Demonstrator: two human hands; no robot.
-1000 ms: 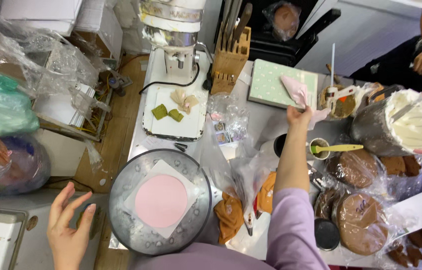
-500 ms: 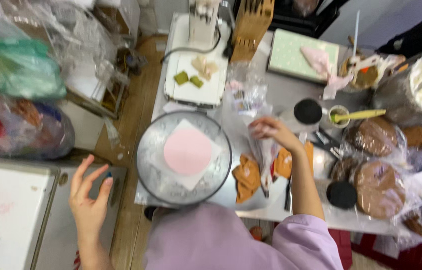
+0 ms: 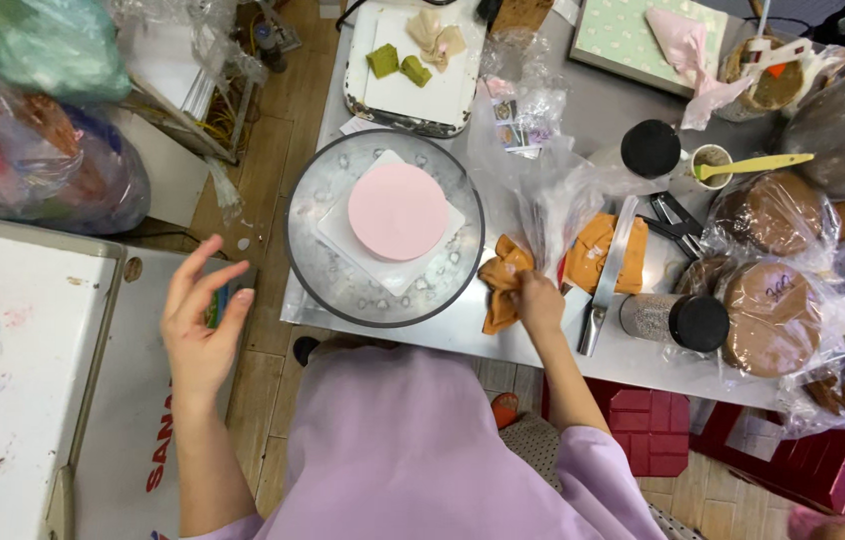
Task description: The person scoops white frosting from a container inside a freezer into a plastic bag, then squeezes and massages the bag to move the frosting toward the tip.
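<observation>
Right hand [image 3: 540,300] has dropped onto the orange cloth [image 3: 500,285], gripping it.

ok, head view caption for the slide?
Right hand on orange cloth beside pink cake; left hand raised, open.

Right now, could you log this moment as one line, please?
left hand: open, raised, empty | right hand: on orange cloth | pink cake: on turntable
</observation>
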